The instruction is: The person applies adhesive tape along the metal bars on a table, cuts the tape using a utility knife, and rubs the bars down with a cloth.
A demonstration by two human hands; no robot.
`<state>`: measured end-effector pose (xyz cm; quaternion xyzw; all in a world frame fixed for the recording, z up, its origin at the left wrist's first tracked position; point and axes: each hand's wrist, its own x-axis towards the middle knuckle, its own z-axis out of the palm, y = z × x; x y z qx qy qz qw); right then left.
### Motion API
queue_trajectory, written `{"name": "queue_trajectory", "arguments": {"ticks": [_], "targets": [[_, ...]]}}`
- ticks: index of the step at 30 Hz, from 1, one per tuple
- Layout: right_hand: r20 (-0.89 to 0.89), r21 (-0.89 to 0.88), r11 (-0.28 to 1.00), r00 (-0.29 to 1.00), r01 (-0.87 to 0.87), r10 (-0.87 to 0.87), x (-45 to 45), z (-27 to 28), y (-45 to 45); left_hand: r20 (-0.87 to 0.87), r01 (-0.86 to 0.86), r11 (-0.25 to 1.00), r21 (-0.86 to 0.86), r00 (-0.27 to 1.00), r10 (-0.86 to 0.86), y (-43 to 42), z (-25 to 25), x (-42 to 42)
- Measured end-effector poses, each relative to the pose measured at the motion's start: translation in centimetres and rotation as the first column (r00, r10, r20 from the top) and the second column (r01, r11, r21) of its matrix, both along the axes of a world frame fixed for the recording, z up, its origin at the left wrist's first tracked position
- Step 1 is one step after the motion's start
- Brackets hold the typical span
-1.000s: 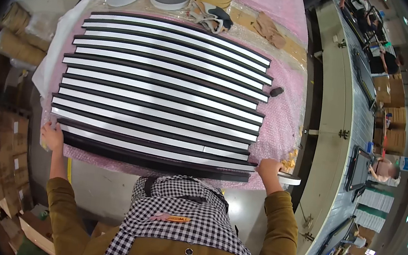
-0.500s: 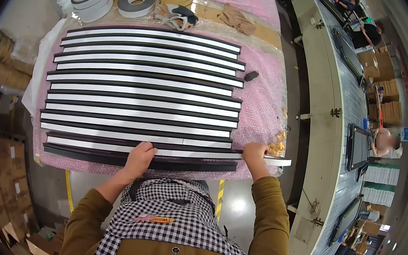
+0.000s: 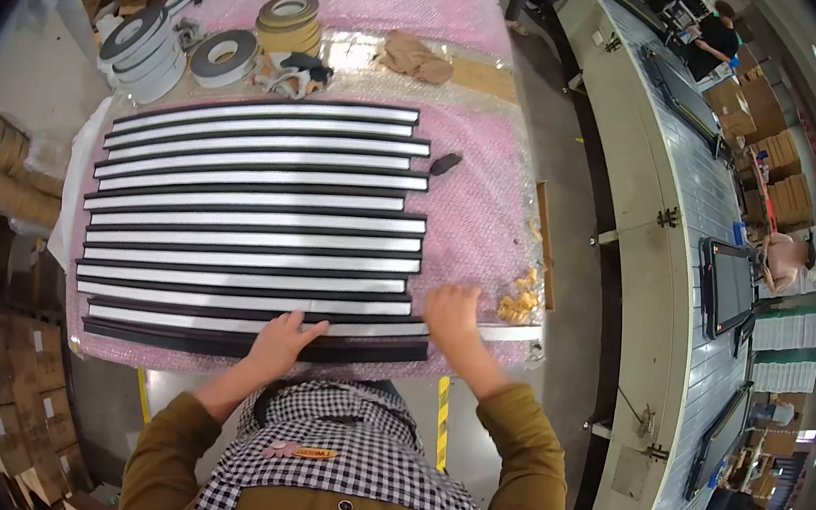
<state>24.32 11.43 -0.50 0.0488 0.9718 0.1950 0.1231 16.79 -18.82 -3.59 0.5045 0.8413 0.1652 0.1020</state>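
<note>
I log: one black strip (image 3: 144, 316), white-faced, slim, near the worktop's (image 3: 485, 198) near edge; left hand (image 3: 279, 343) on it, fingers parted; right hand (image 3: 454, 319), grip I cannot tell (apron badge (image 3: 314, 453): illegible).

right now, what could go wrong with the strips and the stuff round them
The white band runs past the right hand close to the yellow scraps; it could drag against them or pick some up.

The left hand is on the near strips, close to the next white-faced strip, so a slip might knock that one askew.

The stacked rolls sit unevenly and might topple if bumped.
</note>
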Motion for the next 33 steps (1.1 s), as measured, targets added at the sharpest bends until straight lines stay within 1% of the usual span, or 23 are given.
{"name": "queue_trajectory", "arguments": {"ticks": [2, 3, 4, 5, 6, 7, 8, 9, 10, 11, 14, 17, 18, 23, 33], "targets": [[-0.182, -0.169, 0.974, 0.976, -0.154, 0.123, 1.3, 2.7, 0.4, 0.173, -0.229, 0.968, 0.106, 0.963, 0.208, -1.2, 0.7, 1.4], [-0.316, -0.257, 0.939, 0.938, -0.227, 0.141, 2.1, 4.1, 0.7, 0.209, -0.348, 0.923, 0.166, 0.927, 0.312, -2.9, 0.2, 2.4], [-0.447, -0.327, 0.892, 0.882, -0.313, 0.146, 3.0, 5.5, 0.8, 0.267, -0.498, 0.849, 0.178, 0.855, 0.445, -4.8, 1.2, 4.0], [-0.505, -0.355, 0.87, 0.853, -0.343, 0.13, 4.1, 6.4, 1.1, 0.271, -0.615, 0.769, 0.175, 0.781, 0.562, -8.4, -1.5, 6.2], [-0.567, -0.371, 0.847, 0.815, -0.379, 0.116, 5.1, 7.1, 1.4, 0.362, -0.708, 0.707, -0.003, 0.658, 0.66, -12.4, -3.7, 8.6], [-0.605, -0.392, 0.833, 0.792, -0.39, 0.086, 5.9, 7.8, 1.7, 0.298, -0.781, 0.479, -0.4, 0.384, 0.874, -16.3, -6.8, 11.9], [-0.64, -0.412, 0.817, 0.766, -0.402, 0.054, 6.6, 8.3, 1.8, 0.045, -0.656, 0.738, -0.16, 0.742, 0.669, -25.3, -17.8, 17.3], [-0.656, -0.438, 0.805, 0.754, -0.4, 0.018, 7.2, 8.8, 2.0, 0.028, -0.662, 0.741, -0.115, 0.743, 0.668, -21.3, -15.3, 14.0], [-0.667, -0.471, 0.786, 0.745, -0.4, -0.021, 7.4, 8.9, 2.2, 0.04, -0.662, 0.744, -0.089, 0.744, 0.667, -20.3, -16.3, 12.0], [-0.685, -0.454, 0.789, 0.728, -0.414, -0.013, 7.3, 8.8, 2.4, 0.056, -0.661, 0.747, -0.077, 0.745, 0.665, -19.8, -17.1, 11.1], [-0.697, -0.485, 0.767, 0.715, -0.421, -0.048, 7.0, 8.3, 2.9, 0.117, -0.665, 0.744, -0.07, 0.735, 0.668, -18.9, -16.9, 10.0], [-0.74, -0.446, 0.768, 0.672, -0.461, -0.026, 6.0, 8.2, 3.4, 0.188, -0.668, 0.74, -0.081, 0.719, 0.669, -18.8, -16.1, 10.1], [-0.756, -0.43, 0.77, 0.654, -0.472, -0.021, 5.9, 8.2, 3.4, 0.212, -0.667, 0.74, -0.086, 0.714, 0.667, -18.6, -14.9, 10.1], [-0.764, -0.434, 0.747, 0.645, -0.503, -0.009, 5.5, 8.1, 3.0, 0.341, -0.658, 0.745, -0.107, 0.68, 0.649, -17.0, -8.7, 10.2], [-0.747, -0.477, 0.69, 0.664, -0.544, 0.006, 5.2, 8.0, 2.2, 0.587, -0.597, 0.77, -0.226, 0.547, 0.596, -15.1, 9.0, 12.2]]}}
